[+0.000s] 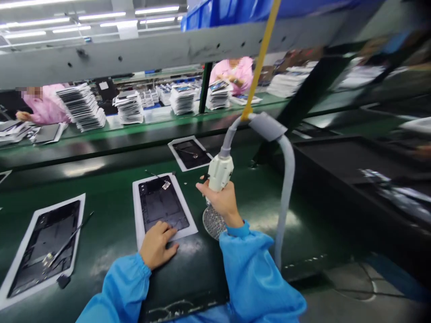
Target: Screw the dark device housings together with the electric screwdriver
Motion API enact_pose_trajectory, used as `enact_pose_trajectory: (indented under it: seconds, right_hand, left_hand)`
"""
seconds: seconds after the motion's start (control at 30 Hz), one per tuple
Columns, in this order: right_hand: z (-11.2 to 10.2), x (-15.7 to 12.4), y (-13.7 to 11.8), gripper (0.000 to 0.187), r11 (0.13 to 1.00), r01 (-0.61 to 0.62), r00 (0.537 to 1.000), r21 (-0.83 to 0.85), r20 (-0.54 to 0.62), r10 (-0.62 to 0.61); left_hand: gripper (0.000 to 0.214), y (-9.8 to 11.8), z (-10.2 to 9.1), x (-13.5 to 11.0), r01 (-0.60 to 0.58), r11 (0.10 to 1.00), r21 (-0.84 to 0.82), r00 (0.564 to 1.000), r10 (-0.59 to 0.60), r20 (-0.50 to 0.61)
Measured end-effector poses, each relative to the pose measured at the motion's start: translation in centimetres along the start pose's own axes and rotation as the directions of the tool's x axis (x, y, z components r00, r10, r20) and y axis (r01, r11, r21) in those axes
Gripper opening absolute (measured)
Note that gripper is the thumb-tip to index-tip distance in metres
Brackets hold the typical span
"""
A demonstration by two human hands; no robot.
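Note:
My right hand [222,199] is closed round a white hand-held tool [220,172] with a thick grey hose; its lower tip is hidden. Just below the tool lies a round, perforated metal plate [213,222], partly covered by my hand and wrist. My left hand [159,244] rests with fingers bent and thumb apart at the bottom edge of a black tablet housing [163,204] on a white sheet. A thin cable with a small metallic part [166,184] lies at the housing's top.
Similar black housings lie on the green bench at left [45,246] and further back [191,154]. A yellow strap [262,54] suspends the grey hose [286,193]. Black trays [357,157] stand at right. Beyond the bench, two people in pink sit behind stacks [82,107].

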State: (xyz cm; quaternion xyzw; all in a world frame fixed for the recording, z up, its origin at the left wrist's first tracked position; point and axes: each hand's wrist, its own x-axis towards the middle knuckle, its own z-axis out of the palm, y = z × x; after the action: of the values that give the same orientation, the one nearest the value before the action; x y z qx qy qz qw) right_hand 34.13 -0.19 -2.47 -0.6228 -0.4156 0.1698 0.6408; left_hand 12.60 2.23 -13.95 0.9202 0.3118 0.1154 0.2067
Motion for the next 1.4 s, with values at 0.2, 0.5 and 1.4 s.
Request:
enact_pose_trajectory:
  seconds: [0.2,0.5,1.4]
  right_hand:
    - [-2.7,-0.1,1.8,0.043,0.990,-0.105,0.987,0.098,0.134,0.091]
    - [-4.1,0.2,4.3,0.051,0.991,-0.053,0.995,-0.126,0.078,0.063]
    - [-4.0,-1.5,3.1,0.036,0.994,-0.007,1.000,0.111,0.022,0.004]
  left_hand:
    - [0.045,-1.9,-2.6,3.1,0.182,0.955,-0.236,0.983,-0.166,0.084]
    - [0.063,-4.6,-6.8,13.6,0.541,0.839,-0.063,0.825,-0.544,-0.155]
    - [0.031,-2.0,-3.0,2.2,0.156,0.987,-0.034,0.901,-0.156,-0.406]
